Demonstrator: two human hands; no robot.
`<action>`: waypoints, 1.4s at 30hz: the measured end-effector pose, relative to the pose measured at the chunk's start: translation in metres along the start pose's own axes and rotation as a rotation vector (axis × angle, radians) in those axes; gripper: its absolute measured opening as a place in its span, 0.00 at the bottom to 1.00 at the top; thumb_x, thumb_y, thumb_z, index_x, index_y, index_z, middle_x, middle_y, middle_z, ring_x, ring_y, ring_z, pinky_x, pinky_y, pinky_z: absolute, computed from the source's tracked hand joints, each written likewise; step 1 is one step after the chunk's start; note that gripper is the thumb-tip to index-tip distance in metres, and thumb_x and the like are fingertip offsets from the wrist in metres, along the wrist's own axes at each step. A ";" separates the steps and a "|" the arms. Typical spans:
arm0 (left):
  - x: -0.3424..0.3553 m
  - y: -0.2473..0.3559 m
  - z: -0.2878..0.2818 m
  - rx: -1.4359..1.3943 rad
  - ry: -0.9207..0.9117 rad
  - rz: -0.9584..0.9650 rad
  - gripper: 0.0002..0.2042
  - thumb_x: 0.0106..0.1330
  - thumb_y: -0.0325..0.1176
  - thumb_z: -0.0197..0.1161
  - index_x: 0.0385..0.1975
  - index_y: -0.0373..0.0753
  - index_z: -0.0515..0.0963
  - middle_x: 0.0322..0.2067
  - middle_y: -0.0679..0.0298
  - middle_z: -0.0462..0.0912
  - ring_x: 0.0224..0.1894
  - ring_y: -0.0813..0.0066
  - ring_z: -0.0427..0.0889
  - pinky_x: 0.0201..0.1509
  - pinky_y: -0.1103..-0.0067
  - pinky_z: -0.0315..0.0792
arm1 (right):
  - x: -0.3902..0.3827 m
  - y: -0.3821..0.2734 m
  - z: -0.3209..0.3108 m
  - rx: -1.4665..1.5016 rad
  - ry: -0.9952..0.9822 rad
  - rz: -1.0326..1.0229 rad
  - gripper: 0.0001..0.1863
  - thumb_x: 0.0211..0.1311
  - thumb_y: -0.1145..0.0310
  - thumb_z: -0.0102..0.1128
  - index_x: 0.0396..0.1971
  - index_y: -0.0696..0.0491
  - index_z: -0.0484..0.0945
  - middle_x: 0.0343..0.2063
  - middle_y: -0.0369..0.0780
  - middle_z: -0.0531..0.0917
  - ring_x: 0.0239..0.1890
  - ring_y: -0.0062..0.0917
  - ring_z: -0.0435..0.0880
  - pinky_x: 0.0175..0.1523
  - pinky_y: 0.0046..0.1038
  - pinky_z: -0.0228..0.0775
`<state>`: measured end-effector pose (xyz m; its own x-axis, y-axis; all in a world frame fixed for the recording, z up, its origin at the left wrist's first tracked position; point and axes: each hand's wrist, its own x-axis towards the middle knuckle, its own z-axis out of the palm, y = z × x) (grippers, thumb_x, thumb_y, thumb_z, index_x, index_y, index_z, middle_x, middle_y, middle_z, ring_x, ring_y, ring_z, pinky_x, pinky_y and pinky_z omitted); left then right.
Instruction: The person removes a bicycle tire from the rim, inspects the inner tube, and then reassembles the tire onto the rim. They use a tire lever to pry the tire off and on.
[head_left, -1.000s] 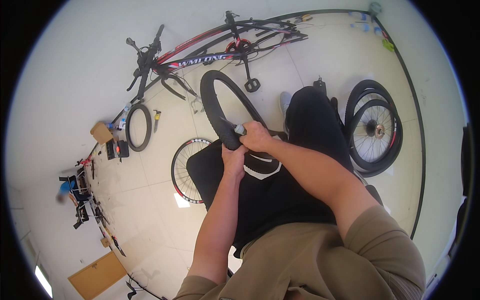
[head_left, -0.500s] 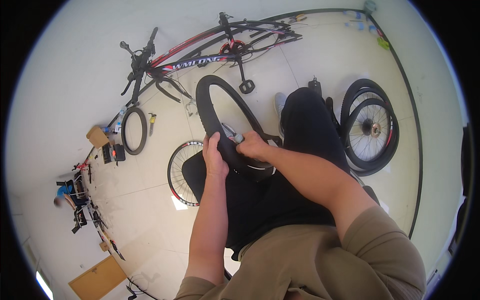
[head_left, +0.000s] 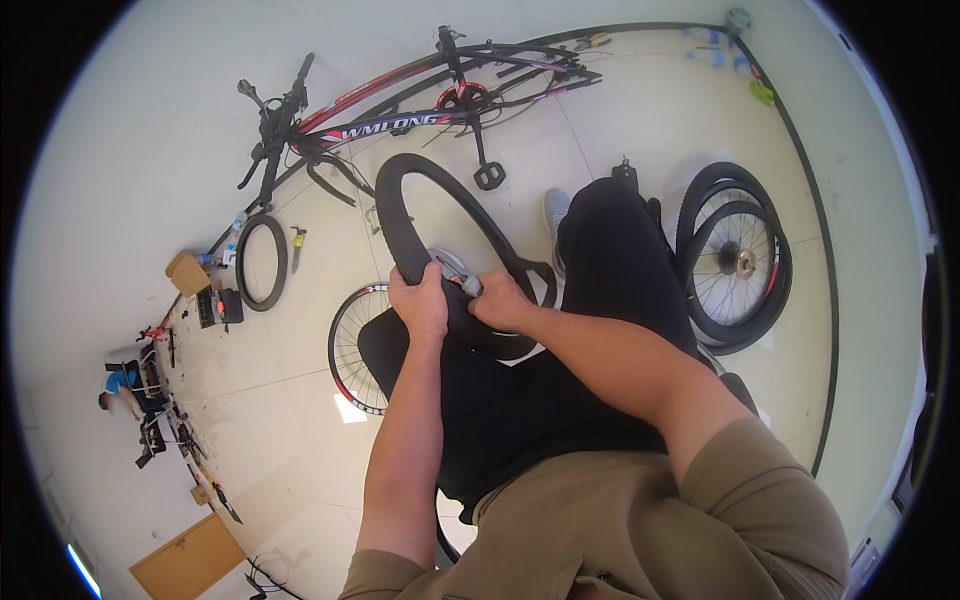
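Observation:
A black knobby bicycle tyre (head_left: 396,222) stands tilted across my lap, with no wheel inside it. My left hand (head_left: 420,302) is closed around its near left side, thumb on top. My right hand (head_left: 500,302) is closed at the tyre's inner edge, opposite the left. A small grey piece (head_left: 471,287) sticks out by its thumb and fingers; its kind is not clear. A loose black loop, which looks like an inner tube (head_left: 543,282), bulges out beside my right hand. The tyre partly hides my left shoe (head_left: 448,262).
A bicycle frame (head_left: 385,128) without wheels leans along the wall ahead. A spoked wheel (head_left: 345,352) lies by my left knee; stacked wheels and tyres (head_left: 735,315) are at the right. Another tyre (head_left: 245,265) and toolbox (head_left: 222,307) lie left. A person (head_left: 122,385) sits far left.
The tyre has shifted slightly left and tilted, and more of the loose black loop shows on its right. Both hands keep their hold and have moved a little left.

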<state>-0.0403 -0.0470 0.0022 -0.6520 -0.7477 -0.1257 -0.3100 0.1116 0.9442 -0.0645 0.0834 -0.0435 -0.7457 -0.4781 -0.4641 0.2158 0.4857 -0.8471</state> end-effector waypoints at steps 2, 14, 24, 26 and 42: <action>-0.005 -0.005 -0.002 -0.057 0.002 0.038 0.14 0.56 0.28 0.70 0.40 0.32 0.76 0.31 0.65 0.80 0.31 0.78 0.76 0.37 0.79 0.73 | -0.002 -0.004 0.001 -0.008 -0.005 0.043 0.16 0.49 0.69 0.62 0.39 0.58 0.83 0.37 0.55 0.85 0.45 0.46 0.84 0.52 0.40 0.75; -0.025 -0.028 0.002 0.066 -0.156 -0.119 0.23 0.59 0.25 0.67 0.53 0.34 0.67 0.42 0.59 0.78 0.41 0.72 0.79 0.47 0.75 0.75 | 0.016 0.022 0.009 -0.133 -0.076 0.146 0.18 0.56 0.71 0.56 0.46 0.59 0.83 0.49 0.54 0.83 0.53 0.46 0.83 0.58 0.39 0.75; -0.027 -0.025 -0.006 -0.111 -0.273 -0.239 0.23 0.57 0.21 0.66 0.52 0.36 0.67 0.41 0.60 0.79 0.41 0.69 0.80 0.49 0.72 0.77 | 0.026 0.031 0.007 -0.222 -0.082 0.242 0.19 0.58 0.69 0.58 0.48 0.59 0.82 0.54 0.52 0.81 0.58 0.44 0.80 0.62 0.38 0.73; -0.028 -0.027 -0.007 -0.155 -0.280 -0.258 0.22 0.57 0.20 0.66 0.52 0.35 0.68 0.41 0.60 0.79 0.42 0.68 0.81 0.50 0.72 0.77 | 0.025 0.031 0.007 -0.229 -0.055 0.278 0.19 0.59 0.67 0.60 0.48 0.60 0.82 0.54 0.52 0.81 0.59 0.44 0.80 0.62 0.38 0.73; -0.037 -0.033 0.000 -0.217 -0.294 -0.271 0.21 0.54 0.15 0.60 0.49 0.36 0.72 0.43 0.62 0.80 0.43 0.71 0.81 0.52 0.75 0.75 | 0.025 0.005 -0.005 0.364 -0.034 0.167 0.14 0.53 0.74 0.65 0.42 0.57 0.85 0.26 0.41 0.84 0.26 0.25 0.81 0.32 0.29 0.73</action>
<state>-0.0054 -0.0231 -0.0245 -0.7461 -0.5097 -0.4285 -0.3647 -0.2255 0.9034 -0.0847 0.0775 -0.0580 -0.6616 -0.4416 -0.6060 0.5460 0.2702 -0.7930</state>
